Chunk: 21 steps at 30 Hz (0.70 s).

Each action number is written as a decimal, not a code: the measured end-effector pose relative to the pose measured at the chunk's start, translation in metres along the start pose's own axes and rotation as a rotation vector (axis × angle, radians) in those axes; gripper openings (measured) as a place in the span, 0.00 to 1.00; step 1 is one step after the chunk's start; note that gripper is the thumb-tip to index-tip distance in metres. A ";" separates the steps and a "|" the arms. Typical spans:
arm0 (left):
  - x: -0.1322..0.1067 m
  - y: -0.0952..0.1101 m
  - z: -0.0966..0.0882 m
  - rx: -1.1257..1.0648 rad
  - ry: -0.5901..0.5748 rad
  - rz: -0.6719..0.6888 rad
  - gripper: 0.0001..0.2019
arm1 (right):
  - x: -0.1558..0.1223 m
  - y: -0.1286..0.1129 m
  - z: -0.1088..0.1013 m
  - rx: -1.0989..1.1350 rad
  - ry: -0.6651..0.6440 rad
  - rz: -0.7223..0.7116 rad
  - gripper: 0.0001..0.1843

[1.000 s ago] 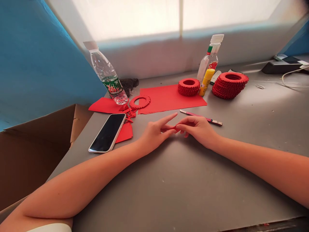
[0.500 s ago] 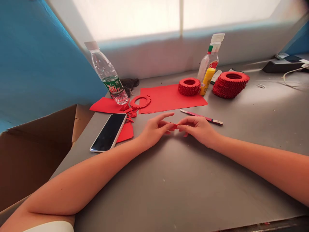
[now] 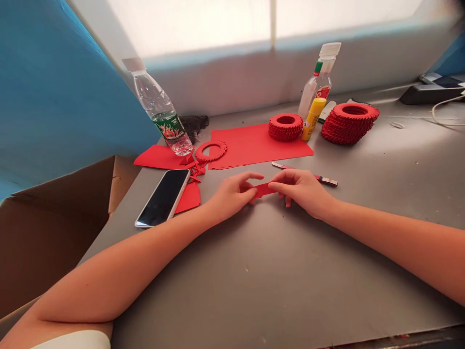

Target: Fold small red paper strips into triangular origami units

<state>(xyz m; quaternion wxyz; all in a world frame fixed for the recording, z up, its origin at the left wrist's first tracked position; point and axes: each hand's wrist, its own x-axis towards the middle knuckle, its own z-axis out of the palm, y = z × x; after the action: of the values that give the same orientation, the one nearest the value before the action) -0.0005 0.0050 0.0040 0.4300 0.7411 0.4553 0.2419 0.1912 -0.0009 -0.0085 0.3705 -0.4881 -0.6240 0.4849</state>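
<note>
A small strip of red paper (image 3: 264, 189) is stretched between my two hands above the grey table. My left hand (image 3: 236, 193) pinches its left end between thumb and fingers, with the index finger raised. The right end is pinched by the thumb and index finger of my right hand (image 3: 296, 188). Behind my right hand lies a slim pink-handled craft knife or similar tool (image 3: 329, 181), partly covered. Beyond my hands are sheets of red paper (image 3: 247, 145), a flat red paper ring (image 3: 211, 151) and several small folded red paper pieces (image 3: 197, 169).
On the left are a phone (image 3: 163, 198), a water bottle (image 3: 167, 116) and a cardboard box (image 3: 65, 232) beside the table. Stacked red paper rings (image 3: 285, 128) and a taller stack (image 3: 348, 126) stand at the back, with a yellow glue stick (image 3: 314, 118) and a clear bottle (image 3: 325, 72).
My right hand has moved slightly right, away from my left. More of the red paper strip now shows between them.
</note>
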 end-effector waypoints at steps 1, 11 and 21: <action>-0.001 0.000 0.001 0.111 0.020 0.026 0.16 | 0.000 0.000 0.000 -0.033 -0.020 0.002 0.14; -0.002 -0.011 0.006 0.849 0.067 0.358 0.13 | -0.001 0.007 -0.001 -0.644 0.024 -0.351 0.05; -0.002 -0.010 0.005 0.928 0.076 0.392 0.15 | -0.002 0.016 -0.004 -0.890 -0.120 -0.782 0.11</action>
<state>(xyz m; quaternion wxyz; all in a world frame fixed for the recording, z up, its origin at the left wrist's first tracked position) -0.0024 0.0032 -0.0071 -0.0152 0.9165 0.3822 0.1170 0.1997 -0.0010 -0.0226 0.2454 -0.3021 -0.9206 0.0310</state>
